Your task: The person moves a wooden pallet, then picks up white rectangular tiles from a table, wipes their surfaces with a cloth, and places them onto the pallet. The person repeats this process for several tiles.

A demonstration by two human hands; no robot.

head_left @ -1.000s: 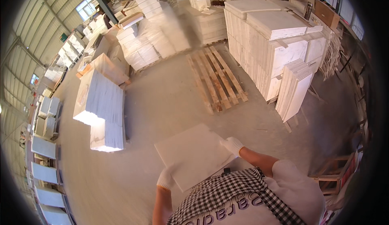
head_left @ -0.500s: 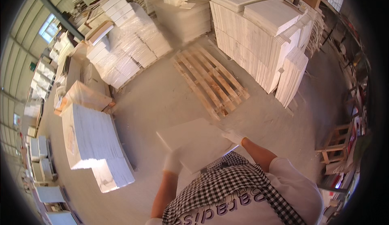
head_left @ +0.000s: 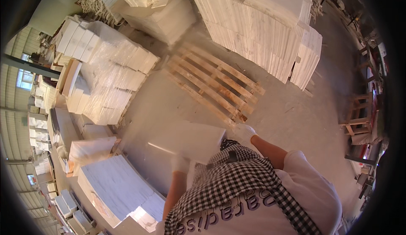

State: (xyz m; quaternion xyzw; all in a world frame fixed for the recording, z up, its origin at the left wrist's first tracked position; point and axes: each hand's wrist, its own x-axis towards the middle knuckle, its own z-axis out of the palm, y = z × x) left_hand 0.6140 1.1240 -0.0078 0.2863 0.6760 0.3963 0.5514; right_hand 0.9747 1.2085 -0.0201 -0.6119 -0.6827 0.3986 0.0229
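Observation:
A thin, flat white stone-like slab (head_left: 192,138) is held level in front of my waist, slightly blurred. My left hand (head_left: 181,164), in a white glove, grips its near left side, with the fingers partly hidden by the slab. On the opposite side my right hand (head_left: 244,132), also gloved in white, is closed at the slab's right edge. Motion smears the fingertips there. Beyond the slab, a slatted wooden pallet (head_left: 215,84) lies flat on the floor with bare slats.
At the far right stand tall stacks of upright white slabs (head_left: 253,32). Plastic-wrapped white blocks (head_left: 114,65) are piled at the left. Nearer on the left is a low stack of grey-white slabs (head_left: 120,184). A wooden frame (head_left: 358,115) stands at the right.
My view has turned to the right, so the surrounding stacks sit rotated in the picture. The slab has shifted slightly left in view, with both hands staying at it.

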